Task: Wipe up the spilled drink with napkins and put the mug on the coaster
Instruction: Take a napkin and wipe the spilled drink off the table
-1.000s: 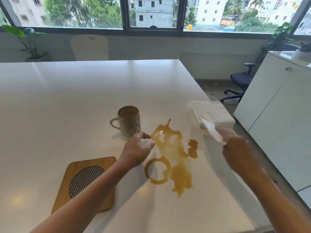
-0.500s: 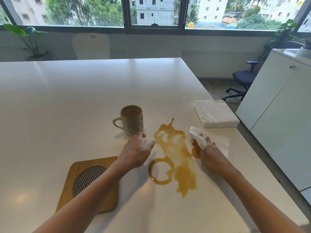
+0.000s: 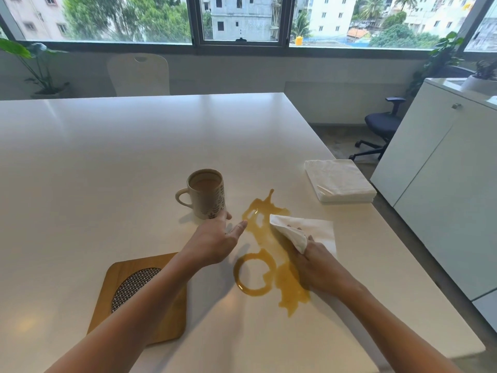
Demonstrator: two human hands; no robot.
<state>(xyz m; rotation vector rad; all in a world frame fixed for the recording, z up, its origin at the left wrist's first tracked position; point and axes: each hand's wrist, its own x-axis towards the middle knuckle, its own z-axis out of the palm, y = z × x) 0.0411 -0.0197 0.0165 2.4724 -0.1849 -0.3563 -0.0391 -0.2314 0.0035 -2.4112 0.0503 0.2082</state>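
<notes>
One amber spill (image 3: 271,254) with ring, white napkin (image 3: 304,230) over its edge.

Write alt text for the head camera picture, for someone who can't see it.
A right hand presses a napkin onto a brown spill on a white table. The left hand hovers open by a full mug, with a wooden coaster nearby and a napkin stack behind.

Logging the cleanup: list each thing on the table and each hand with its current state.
mug: upright on the table, holds drink, off the coaster
coaster: flat, nothing on it
spill: wet, mostly unwiped
napkin: on the spill's right edge, one part bunched up
napkin stack: folded
left hand: open, beside the mug
right hand: grips the napkin
</notes>
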